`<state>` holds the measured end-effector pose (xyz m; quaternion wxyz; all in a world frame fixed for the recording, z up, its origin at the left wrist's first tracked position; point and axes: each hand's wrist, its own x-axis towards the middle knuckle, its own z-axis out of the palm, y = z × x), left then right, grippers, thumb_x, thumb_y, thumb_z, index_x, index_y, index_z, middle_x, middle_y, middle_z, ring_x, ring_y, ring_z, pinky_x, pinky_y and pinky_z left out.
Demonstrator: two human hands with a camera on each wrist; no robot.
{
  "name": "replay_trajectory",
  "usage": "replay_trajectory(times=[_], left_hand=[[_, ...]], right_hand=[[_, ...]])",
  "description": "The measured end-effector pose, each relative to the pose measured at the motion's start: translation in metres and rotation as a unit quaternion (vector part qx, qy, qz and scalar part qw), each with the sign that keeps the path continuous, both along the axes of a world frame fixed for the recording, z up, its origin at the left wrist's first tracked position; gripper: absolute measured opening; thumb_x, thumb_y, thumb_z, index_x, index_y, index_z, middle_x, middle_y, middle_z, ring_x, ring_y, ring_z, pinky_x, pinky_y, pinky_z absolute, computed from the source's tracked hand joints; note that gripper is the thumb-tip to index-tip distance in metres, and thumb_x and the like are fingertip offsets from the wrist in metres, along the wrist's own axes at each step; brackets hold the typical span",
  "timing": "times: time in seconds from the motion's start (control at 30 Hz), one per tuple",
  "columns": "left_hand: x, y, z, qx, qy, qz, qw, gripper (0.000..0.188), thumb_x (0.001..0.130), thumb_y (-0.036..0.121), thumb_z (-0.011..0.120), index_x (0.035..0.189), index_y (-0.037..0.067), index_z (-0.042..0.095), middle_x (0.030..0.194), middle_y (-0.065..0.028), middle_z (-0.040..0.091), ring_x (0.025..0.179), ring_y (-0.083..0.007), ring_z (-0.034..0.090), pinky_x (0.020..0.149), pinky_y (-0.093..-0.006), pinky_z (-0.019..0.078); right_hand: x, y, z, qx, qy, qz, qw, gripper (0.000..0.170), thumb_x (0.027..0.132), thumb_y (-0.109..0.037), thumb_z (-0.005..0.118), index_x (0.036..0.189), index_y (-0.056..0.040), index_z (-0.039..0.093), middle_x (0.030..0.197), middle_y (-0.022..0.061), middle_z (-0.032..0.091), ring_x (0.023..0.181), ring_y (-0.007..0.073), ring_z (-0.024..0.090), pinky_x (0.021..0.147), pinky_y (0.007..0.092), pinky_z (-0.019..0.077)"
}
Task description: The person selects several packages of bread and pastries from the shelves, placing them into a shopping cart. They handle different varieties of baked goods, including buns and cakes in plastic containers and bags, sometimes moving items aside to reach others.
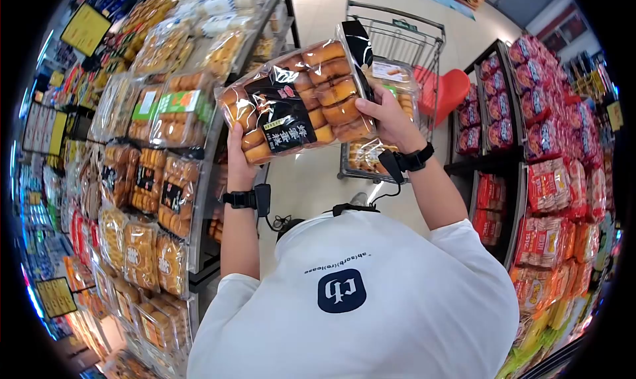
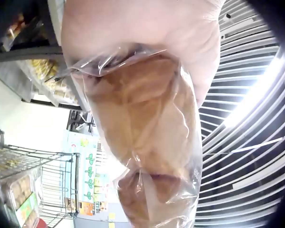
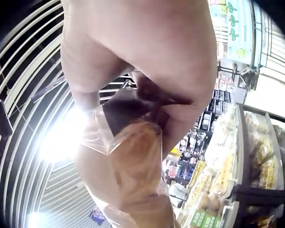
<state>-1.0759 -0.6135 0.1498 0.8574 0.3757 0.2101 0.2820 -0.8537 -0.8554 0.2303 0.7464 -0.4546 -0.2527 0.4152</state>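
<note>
A clear bag of small brown cakes with a black label (image 1: pixel 281 111) is held up between both hands in the head view. The left hand (image 1: pixel 241 155) grips its lower left end, thumb on the near face. At the right end the right hand (image 1: pixel 396 119) pinches the bag beside its black folded top, thumb in front. In the left wrist view the left hand (image 2: pixel 147 28) is round the plastic of the bag (image 2: pixel 142 114). The right wrist view has the right hand (image 3: pixel 147 42) holding the bag's end (image 3: pixel 135 156); its fingertips are partly hidden.
Beyond the bag stands a shopping cart (image 1: pixel 395 16) with packaged goods and a red seat (image 1: pixel 450 91). Shelves of bagged bread (image 1: pixel 140 253) rise close on the left. On the right are shelves of pink packs (image 1: pixel 546 107) and red packs (image 1: pixel 546 187). Tiled floor (image 1: pixel 298 187) lies between.
</note>
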Motion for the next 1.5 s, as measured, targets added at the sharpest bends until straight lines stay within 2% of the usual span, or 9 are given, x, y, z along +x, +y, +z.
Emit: replay_trajectory(times=[0.3, 0.4, 0.67, 0.77, 1.1, 1.23, 1.3, 1.37, 1.5], left_hand=[[0.123, -0.067, -0.005, 0.018, 0.166, -0.147, 0.975, 0.044, 0.096, 0.041, 0.052, 0.120, 0.004, 0.055, 0.105, -0.0102, 0.067, 0.092, -0.0217, 0.067, 0.077, -0.0342, 0.0563], [0.155, -0.079, -0.029, 0.061, 0.248, -0.179, 0.950, 0.038, 0.097, 0.035, 0.053, 0.117, 0.003, 0.058, 0.103, -0.0089, 0.067, 0.086, -0.0190, 0.068, 0.074, -0.0319, 0.0561], [0.232, -0.110, -0.054, 0.044, 0.291, -0.305, 0.906, 0.045, 0.093, 0.030, 0.062, 0.122, -0.002, 0.049, 0.106, -0.0107, 0.063, 0.092, -0.0177, 0.065, 0.077, -0.0299, 0.0540], [0.284, -0.098, -0.067, 0.070, 0.244, -0.331, 0.909, 0.034, 0.095, 0.026, 0.059, 0.118, 0.002, 0.052, 0.100, -0.0072, 0.063, 0.086, -0.0153, 0.065, 0.071, -0.0299, 0.0557], [0.496, -0.032, -0.184, 0.245, 0.278, -0.265, 0.890, 0.080, 0.086, 0.031, 0.071, 0.133, -0.010, 0.021, 0.117, -0.0210, 0.056, 0.097, -0.0250, 0.062, 0.085, -0.0333, 0.0507], [0.532, -0.016, -0.227, 0.346, 0.355, -0.271, 0.825, 0.084, 0.085, 0.024, 0.069, 0.139, -0.011, 0.015, 0.125, -0.0299, 0.051, 0.105, -0.0346, 0.061, 0.092, -0.0371, 0.0481], [0.538, -0.009, -0.266, 0.453, 0.280, -0.246, 0.810, 0.080, 0.085, 0.019, 0.066, 0.140, -0.009, 0.015, 0.126, -0.0333, 0.049, 0.113, -0.0378, 0.056, 0.099, -0.0400, 0.0432], [0.536, -0.011, -0.254, 0.445, 0.281, -0.253, 0.811, 0.076, 0.085, 0.016, 0.064, 0.143, -0.003, 0.019, 0.129, -0.0357, 0.044, 0.121, -0.0425, 0.048, 0.103, -0.0428, 0.0381], [0.532, -0.018, -0.244, 0.441, 0.362, -0.282, 0.771, 0.068, 0.088, 0.017, 0.062, 0.146, 0.007, 0.027, 0.138, -0.0386, 0.030, 0.128, -0.0493, 0.038, 0.106, -0.0453, 0.0350]], right_hand=[[0.082, -0.104, -0.053, -0.036, 0.046, -0.078, 0.995, 0.047, 0.092, -0.028, 0.064, 0.124, 0.0027, 0.050, 0.110, 0.0068, 0.061, 0.096, 0.0114, 0.060, 0.081, 0.0269, 0.0524], [0.096, -0.135, -0.108, -0.173, 0.078, -0.084, 0.978, 0.043, 0.094, -0.034, 0.060, 0.120, -0.0006, 0.055, 0.102, 0.0050, 0.064, 0.089, 0.0107, 0.063, 0.076, 0.0259, 0.0523], [0.120, -0.175, -0.152, -0.232, 0.125, -0.129, 0.956, 0.046, 0.091, -0.031, 0.065, 0.122, 0.0010, 0.054, 0.109, 0.0071, 0.065, 0.096, 0.0130, 0.063, 0.085, 0.0276, 0.0506], [0.159, -0.165, -0.158, -0.271, 0.025, -0.186, 0.944, 0.044, 0.089, -0.028, 0.068, 0.121, -0.0002, 0.056, 0.109, 0.0059, 0.065, 0.095, 0.0118, 0.063, 0.084, 0.0274, 0.0502], [0.370, -0.091, -0.255, -0.397, -0.100, -0.214, 0.887, 0.054, 0.082, -0.034, 0.074, 0.119, 0.0023, 0.058, 0.108, 0.0084, 0.066, 0.097, 0.0149, 0.062, 0.086, 0.0293, 0.0485], [0.413, -0.070, -0.296, -0.451, -0.116, -0.205, 0.861, 0.054, 0.082, -0.034, 0.075, 0.117, 0.0027, 0.058, 0.104, 0.0082, 0.066, 0.092, 0.0135, 0.061, 0.084, 0.0283, 0.0483], [0.423, -0.062, -0.311, -0.415, -0.082, -0.257, 0.869, 0.051, 0.082, -0.033, 0.076, 0.114, 0.0024, 0.059, 0.100, 0.0072, 0.065, 0.089, 0.0123, 0.060, 0.080, 0.0279, 0.0479], [0.426, -0.052, -0.309, -0.432, -0.192, -0.283, 0.835, 0.058, 0.080, -0.034, 0.077, 0.120, 0.0027, 0.055, 0.102, 0.0083, 0.064, 0.091, 0.0132, 0.059, 0.080, 0.0280, 0.0477], [0.428, -0.051, -0.325, -0.465, -0.215, -0.308, 0.801, 0.067, 0.079, -0.033, 0.078, 0.125, 0.0055, 0.048, 0.110, 0.0125, 0.061, 0.099, 0.0168, 0.057, 0.085, 0.0301, 0.0461]])
